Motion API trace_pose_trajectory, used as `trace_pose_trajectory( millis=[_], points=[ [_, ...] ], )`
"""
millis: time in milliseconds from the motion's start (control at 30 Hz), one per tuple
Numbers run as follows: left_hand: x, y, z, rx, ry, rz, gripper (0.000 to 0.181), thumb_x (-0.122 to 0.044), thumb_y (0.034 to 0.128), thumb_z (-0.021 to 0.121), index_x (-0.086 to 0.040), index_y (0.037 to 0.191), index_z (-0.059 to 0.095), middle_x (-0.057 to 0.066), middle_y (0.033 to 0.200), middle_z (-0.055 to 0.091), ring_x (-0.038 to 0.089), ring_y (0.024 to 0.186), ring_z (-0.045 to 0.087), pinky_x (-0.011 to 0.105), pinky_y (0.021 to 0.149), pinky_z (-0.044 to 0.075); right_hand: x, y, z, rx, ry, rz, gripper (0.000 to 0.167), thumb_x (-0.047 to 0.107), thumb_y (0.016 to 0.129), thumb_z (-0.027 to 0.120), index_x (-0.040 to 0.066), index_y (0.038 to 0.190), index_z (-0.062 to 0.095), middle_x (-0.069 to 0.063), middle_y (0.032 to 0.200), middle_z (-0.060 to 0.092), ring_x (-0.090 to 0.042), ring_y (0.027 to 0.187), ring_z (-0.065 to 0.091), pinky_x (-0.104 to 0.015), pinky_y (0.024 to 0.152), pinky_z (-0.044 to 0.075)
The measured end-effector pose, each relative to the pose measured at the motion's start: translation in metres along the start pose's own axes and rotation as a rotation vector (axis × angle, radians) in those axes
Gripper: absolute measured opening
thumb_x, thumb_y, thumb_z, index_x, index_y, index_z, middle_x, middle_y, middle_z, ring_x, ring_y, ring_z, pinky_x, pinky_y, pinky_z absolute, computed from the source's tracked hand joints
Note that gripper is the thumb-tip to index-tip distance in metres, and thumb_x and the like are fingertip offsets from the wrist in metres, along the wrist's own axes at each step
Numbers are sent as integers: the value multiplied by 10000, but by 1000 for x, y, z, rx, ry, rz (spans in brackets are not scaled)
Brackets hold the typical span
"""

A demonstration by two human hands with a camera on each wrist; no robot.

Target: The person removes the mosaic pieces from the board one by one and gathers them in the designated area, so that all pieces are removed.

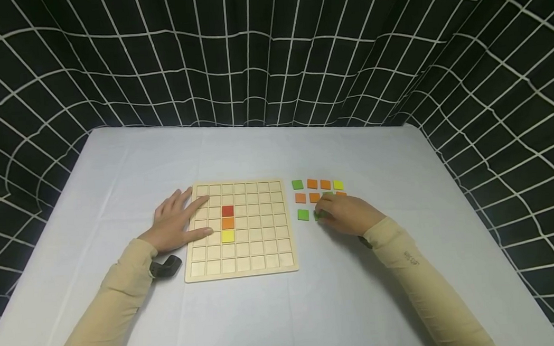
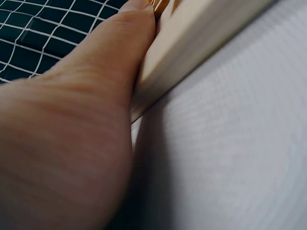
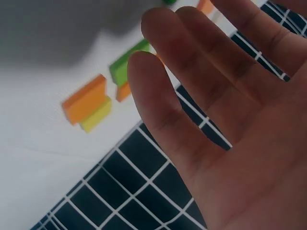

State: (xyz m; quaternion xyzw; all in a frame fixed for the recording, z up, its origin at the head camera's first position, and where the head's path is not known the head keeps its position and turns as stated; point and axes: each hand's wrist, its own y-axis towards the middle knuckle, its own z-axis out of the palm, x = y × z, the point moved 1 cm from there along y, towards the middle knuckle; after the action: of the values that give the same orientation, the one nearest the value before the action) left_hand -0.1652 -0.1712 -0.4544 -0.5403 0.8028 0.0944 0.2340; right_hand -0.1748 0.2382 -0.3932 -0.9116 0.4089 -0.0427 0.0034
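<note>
A square wooden grid board point(image 1: 255, 235) lies on the table. My left hand point(image 1: 168, 228) rests along its left edge, fingers and thumb spread, with thumb and index finger on the board. In one column of the board sit a red tile point(image 1: 227, 211), an orange tile point(image 1: 227, 223) and a yellow tile point(image 1: 227, 236). To the right of the board, my right hand point(image 1: 348, 213) reaches down with its fingertips at a green tile point(image 1: 317, 216), which it partly covers. Several fingers look fairly straight in the right wrist view; whether thumb and index pinch the tile is hidden.
Loose tiles lie in rough rows right of the board, among them a green tile point(image 1: 298, 184), an orange tile point(image 1: 312, 183) and a yellow tile point(image 1: 338, 184). A white cloth covers the table point(image 1: 248, 323). Dark grid-patterned curtains point(image 1: 231, 54) surround it.
</note>
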Motion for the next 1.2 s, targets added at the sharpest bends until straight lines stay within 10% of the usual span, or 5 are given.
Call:
trace_pose_trajectory(
  millis=[667, 1200],
  points=[
    [3, -2, 0, -15, 3, -5, 828, -629, 860, 567, -272, 1524, 225, 174, 1601, 6, 434, 1446, -47, 656, 1099, -6, 26, 51, -28, -129, 17, -160, 45, 110, 888, 676, 125, 931, 678, 33, 826, 596, -84, 659, 528, -254, 621, 496],
    [2, 0, 3, -33, -22, 14, 821, -619, 854, 583, -278, 1518, 242, 155, 1604, 12, 418, 1449, -42, 642, 1106, -6, 67, 111, -24, -41, 18, -272, 97, 114, 889, 676, 118, 982, 650, 8, 933, 648, -124, 758, 622, -269, 698, 529]
  ],
)
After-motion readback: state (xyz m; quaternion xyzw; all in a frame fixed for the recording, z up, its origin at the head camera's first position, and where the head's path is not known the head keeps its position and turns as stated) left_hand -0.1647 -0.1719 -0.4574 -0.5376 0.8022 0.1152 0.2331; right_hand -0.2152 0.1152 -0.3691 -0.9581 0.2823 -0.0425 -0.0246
